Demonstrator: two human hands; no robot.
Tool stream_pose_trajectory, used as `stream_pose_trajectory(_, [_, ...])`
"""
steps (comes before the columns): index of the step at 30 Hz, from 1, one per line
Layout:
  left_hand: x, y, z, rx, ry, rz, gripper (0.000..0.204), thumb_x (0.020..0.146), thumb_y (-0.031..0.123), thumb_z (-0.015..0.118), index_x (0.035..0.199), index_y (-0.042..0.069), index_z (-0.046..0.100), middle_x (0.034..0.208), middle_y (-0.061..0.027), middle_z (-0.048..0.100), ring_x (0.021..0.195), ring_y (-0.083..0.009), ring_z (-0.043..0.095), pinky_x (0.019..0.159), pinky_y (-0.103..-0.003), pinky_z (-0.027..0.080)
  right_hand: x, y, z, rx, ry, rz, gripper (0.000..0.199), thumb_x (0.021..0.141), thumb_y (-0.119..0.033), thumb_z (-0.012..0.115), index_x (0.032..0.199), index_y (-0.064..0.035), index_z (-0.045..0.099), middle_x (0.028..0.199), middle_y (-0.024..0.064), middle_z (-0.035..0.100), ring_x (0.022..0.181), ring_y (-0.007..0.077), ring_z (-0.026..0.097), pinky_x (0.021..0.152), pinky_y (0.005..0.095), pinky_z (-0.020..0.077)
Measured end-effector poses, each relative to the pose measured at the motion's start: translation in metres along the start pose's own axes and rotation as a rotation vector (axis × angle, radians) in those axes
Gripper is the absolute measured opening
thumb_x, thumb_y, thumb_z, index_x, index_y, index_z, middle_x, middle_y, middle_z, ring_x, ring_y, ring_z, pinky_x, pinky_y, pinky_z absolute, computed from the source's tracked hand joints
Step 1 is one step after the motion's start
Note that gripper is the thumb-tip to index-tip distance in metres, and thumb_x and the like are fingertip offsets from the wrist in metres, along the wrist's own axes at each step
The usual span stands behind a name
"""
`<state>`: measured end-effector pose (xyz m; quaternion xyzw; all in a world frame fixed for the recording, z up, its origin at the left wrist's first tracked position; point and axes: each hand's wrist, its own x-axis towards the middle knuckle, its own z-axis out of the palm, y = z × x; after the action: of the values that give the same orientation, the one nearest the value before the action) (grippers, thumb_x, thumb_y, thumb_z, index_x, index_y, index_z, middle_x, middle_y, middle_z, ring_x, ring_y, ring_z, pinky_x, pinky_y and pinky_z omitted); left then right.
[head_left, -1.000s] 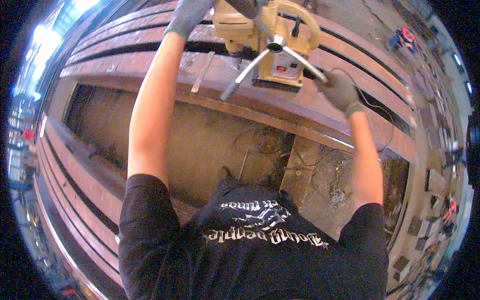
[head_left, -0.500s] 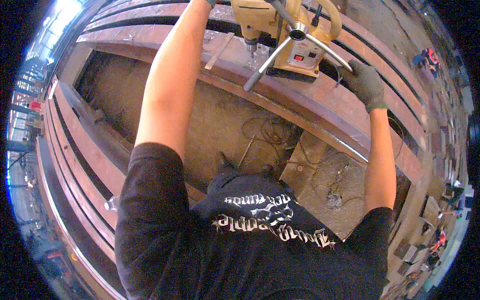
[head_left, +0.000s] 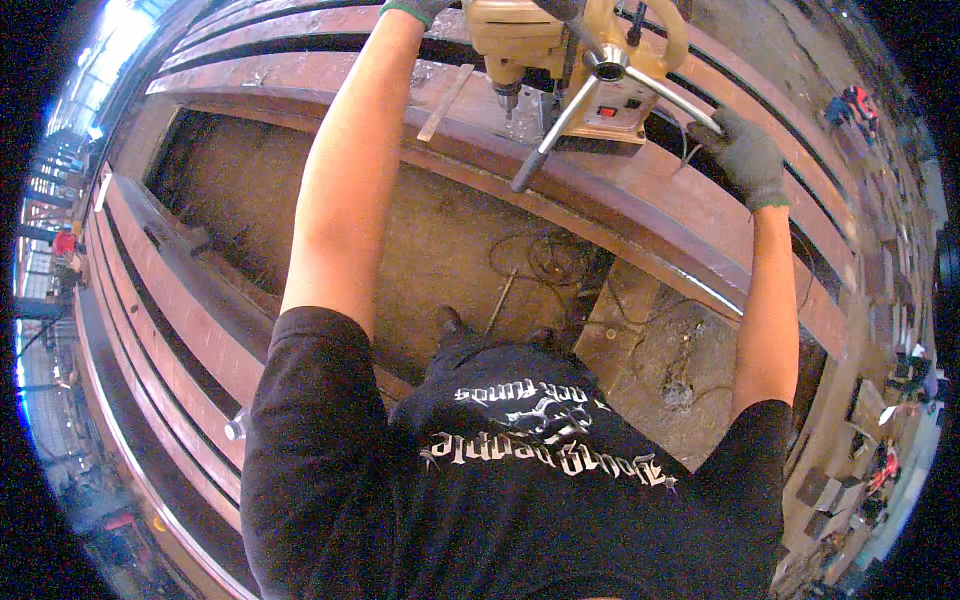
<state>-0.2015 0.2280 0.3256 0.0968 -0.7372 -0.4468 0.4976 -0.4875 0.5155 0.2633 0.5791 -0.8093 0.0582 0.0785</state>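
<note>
A yellow magnetic drill press (head_left: 520,45) stands on a rusty brown steel beam (head_left: 640,195) at the top of the view. Its chuck (head_left: 508,98) points down at the beam, and a spoked feed handle sticks out from a hub (head_left: 609,66) on its side. My right hand (head_left: 745,155), in a grey glove, is closed round the end of the right-hand spoke. Another spoke (head_left: 540,160) with a dark grip slants down to the left. My left hand (head_left: 425,8), also gloved, reaches beside the drill; its fingers are cut off by the top edge.
A thin flat strip (head_left: 445,103) lies across the beam left of the drill. More long beams (head_left: 190,330) run along the left. Coiled cable (head_left: 550,262) and a thin rod (head_left: 502,300) lie on the ground between beams. A clear bottle (head_left: 236,428) stands near my left sleeve.
The feed handle has turned slightly counterclockwise, my right hand rising with it. The whole view has shifted a little, showing slightly more of my left glove.
</note>
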Motion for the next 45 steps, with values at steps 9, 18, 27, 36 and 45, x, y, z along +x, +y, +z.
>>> stream_pose_trajectory(9, [-0.004,0.008,0.020,-0.030,-0.074,-0.060,0.068,0.087,0.014,0.082,0.146,0.005,0.049,0.131,-0.0089,0.064,0.120,-0.0194,0.060,0.105,-0.034,0.048,-0.031,0.003,-0.035,-0.104,0.027,-0.016,0.055,0.093,-0.060,0.061,0.099,-0.0060,0.070,0.087,0.0240,0.071,0.088,0.0449,0.070,0.076,0.0504,0.0554])
stream_pose_trajectory(18, [-0.005,0.012,0.022,0.166,-0.243,0.035,0.067,0.090,0.015,0.079,0.148,0.006,0.047,0.135,-0.0099,0.062,0.126,-0.0215,0.056,0.110,-0.036,0.045,-0.023,-0.014,-0.116,0.898,0.408,-0.265,0.052,0.100,-0.049,0.059,0.117,-0.0011,0.070,0.103,0.0136,0.076,0.094,0.0281,0.071,0.086,0.0418,0.0548])
stream_pose_trajectory(27, [-0.006,0.025,0.029,0.202,-0.198,0.023,0.066,0.090,0.015,0.078,0.147,0.002,0.048,0.135,-0.0123,0.062,0.124,-0.0229,0.057,0.109,-0.035,0.046,-0.083,-0.036,0.179,1.110,-0.085,0.282,0.045,0.105,-0.045,0.056,0.122,-0.0043,0.065,0.086,0.0069,0.068,0.074,0.0199,0.063,0.066,0.0357,0.0501])
stream_pose_trajectory(36, [0.000,0.027,0.032,0.241,-0.221,0.064,0.067,0.089,0.023,0.078,0.146,0.001,0.049,0.134,-0.0142,0.063,0.124,-0.0246,0.058,0.108,-0.036,0.045,-0.082,-0.060,0.201,0.649,0.430,0.291,0.046,0.100,-0.050,0.060,0.111,-0.0057,0.069,0.079,0.0161,0.068,0.073,0.0350,0.068,0.065,0.0446,0.0496])
stream_pose_trajectory(45, [-0.006,0.017,0.031,0.223,-0.130,0.017,0.067,0.089,0.023,0.079,0.146,0.002,0.050,0.130,-0.0116,0.065,0.118,-0.0228,0.061,0.103,-0.036,0.049,-0.062,0.035,0.063,0.028,0.257,0.061,0.047,0.095,-0.057,0.065,0.100,-0.0104,0.068,0.084,0.0174,0.069,0.076,0.0381,0.068,0.065,0.0462,0.0514])
